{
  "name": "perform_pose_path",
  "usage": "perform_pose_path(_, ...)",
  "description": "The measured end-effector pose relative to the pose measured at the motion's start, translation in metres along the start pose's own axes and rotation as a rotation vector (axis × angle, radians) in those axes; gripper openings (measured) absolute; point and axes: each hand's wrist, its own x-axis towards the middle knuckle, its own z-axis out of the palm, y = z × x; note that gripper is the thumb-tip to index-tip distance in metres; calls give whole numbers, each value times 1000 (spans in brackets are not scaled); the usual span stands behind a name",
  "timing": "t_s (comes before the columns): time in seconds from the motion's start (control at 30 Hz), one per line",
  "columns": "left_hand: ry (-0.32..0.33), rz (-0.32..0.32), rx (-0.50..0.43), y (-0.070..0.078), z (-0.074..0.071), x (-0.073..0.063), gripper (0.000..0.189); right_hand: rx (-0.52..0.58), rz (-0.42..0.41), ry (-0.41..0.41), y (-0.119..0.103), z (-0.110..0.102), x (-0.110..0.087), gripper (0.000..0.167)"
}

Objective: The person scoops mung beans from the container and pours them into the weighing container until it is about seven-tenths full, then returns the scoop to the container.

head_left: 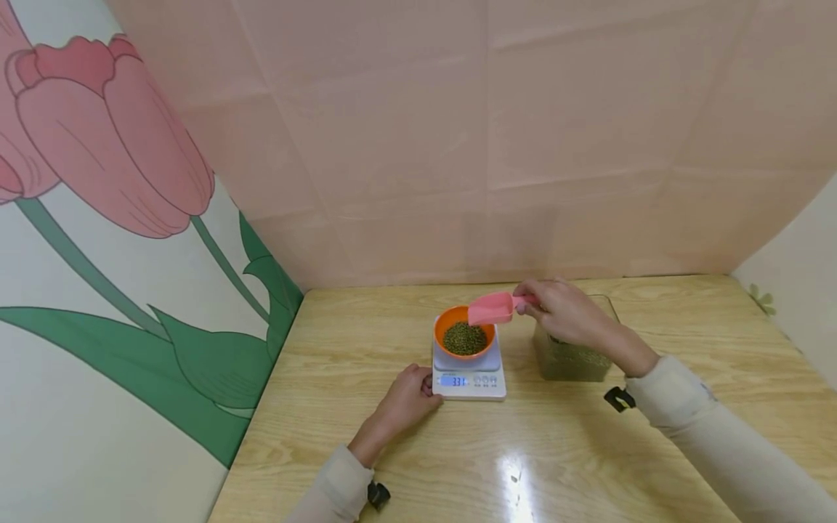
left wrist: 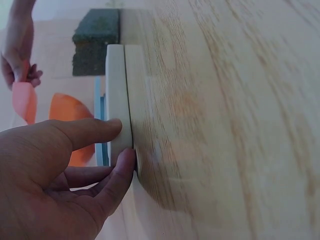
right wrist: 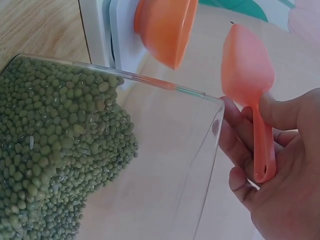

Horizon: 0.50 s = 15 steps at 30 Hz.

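1 scoop point(head_left: 492, 309) in R hand point(head_left: 564, 309), 1 orng bowl point(head_left: 451, 318) on 1 scale point(head_left: 474, 393)

I see the scale point(head_left: 480, 394) sitting on the table point(head_left: 353, 341). The bowl point(head_left: 447, 319) is on top of the scale, with beans point(head_left: 465, 338) in it. Before the bowl, I have the little screen point(head_left: 454, 381), and the buttons point(head_left: 485, 380) are right of that. The box point(head_left: 572, 367) stands to the right of the scale, with more beans in it. My left hand point(head_left: 408, 396) is at the scale's front left corner, touching it. My right hand point(head_left: 565, 309) is near the top of the box. It holds the scoop point(head_left: 492, 309) above the bowl's right side. Behind the table is a big sheet point(head_left: 418, 131), with one wall point(head_left: 98, 407) on the left.
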Motion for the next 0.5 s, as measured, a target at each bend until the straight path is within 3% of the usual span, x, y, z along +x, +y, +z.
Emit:
perform_pose_path(0.17,0,-5,0,0,1,0,20,34,11,-6,-2,-5,-5,20)
perform_pose_path(0.5,1,-13,-6,1,1,0,20,-29,15,-17,-3,-16,-10,27)
